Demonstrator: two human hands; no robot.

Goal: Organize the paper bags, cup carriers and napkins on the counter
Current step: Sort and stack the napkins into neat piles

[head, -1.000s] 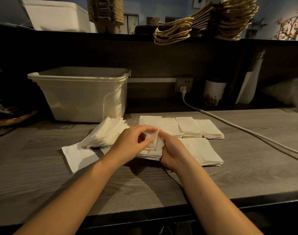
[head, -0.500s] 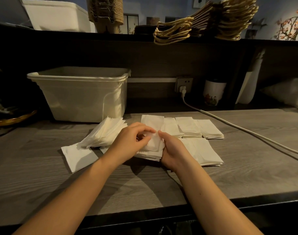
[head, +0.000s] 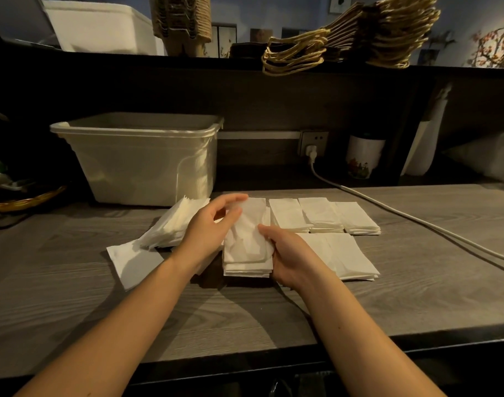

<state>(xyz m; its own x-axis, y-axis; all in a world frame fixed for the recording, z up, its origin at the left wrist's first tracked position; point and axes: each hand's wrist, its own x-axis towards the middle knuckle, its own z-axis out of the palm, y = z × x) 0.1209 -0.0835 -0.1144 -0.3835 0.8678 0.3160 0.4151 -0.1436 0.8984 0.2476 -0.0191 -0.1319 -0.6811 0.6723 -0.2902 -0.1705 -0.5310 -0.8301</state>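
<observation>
**Napkin being squared onto the near stack**

The grey wood-grain surface [head: 388, 296] is taken up at its middle by napkins, with a large translucent plastic tub [head: 136, 161] set behind them to the left. On the dark shelf above, brown paper bags with gold rope handles [head: 345, 41] are heaped beside a tower of cardboard cup carriers [head: 182, 21].

A loose fanned pile of white napkins [head: 173, 224] is left unsorted by the tub. A row of folded napkin stacks [head: 319, 214] is laid along the back. A near stack [head: 246, 262] is being built at the front.

A creased white paper napkin [head: 250, 224] lies on top of the near stack. Its far corner is pinched by the left hand [head: 207, 227]. The right edge is gripped by the right hand [head: 290, 253], with the thumb pressed on top.

Trouble is most likely to be caused by the thin, limp paper. If the napkin is released while wrinkled, an uneven stack is produced and later sheets may slide off. If it is tugged from both sides, it could be torn. The fanned pile could be knocked by the left forearm and scattered.
</observation>
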